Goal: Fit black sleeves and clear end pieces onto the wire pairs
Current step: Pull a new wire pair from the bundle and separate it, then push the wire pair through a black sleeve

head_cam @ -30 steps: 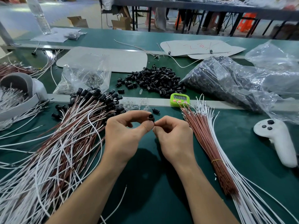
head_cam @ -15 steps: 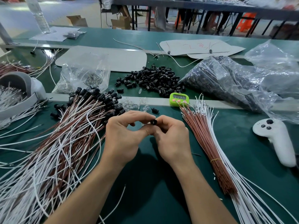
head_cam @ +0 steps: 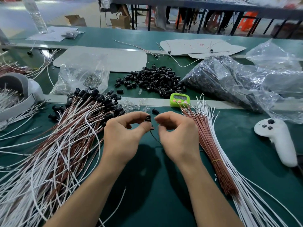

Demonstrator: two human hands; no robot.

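My left hand [head_cam: 124, 135] pinches a black sleeve [head_cam: 148, 118] between thumb and forefinger, just above the green table. A thin dark wire pair [head_cam: 155, 137] hangs from the sleeve and runs under my right hand [head_cam: 177, 133]. That hand is a small gap to the right of the sleeve, fingers curled; whether it holds the wire is hidden. Loose black sleeves [head_cam: 152, 79] lie heaped beyond, and clear end pieces [head_cam: 132, 104] are scattered near the table rail. A bundle of bare red and white wires [head_cam: 206, 136] lies to the right.
A big pile of wires with sleeves fitted [head_cam: 73, 128] fills the left. A green timer [head_cam: 179, 99], a white controller [head_cam: 277, 138], a plastic bag of black sleeves [head_cam: 229, 82], a bag of clear pieces [head_cam: 82, 77] and a grey-white holder [head_cam: 16, 89] surround the hands.
My hands were pressed together on the sleeve; now the right hand has drawn away to the right, and the left alone keeps the sleeve.
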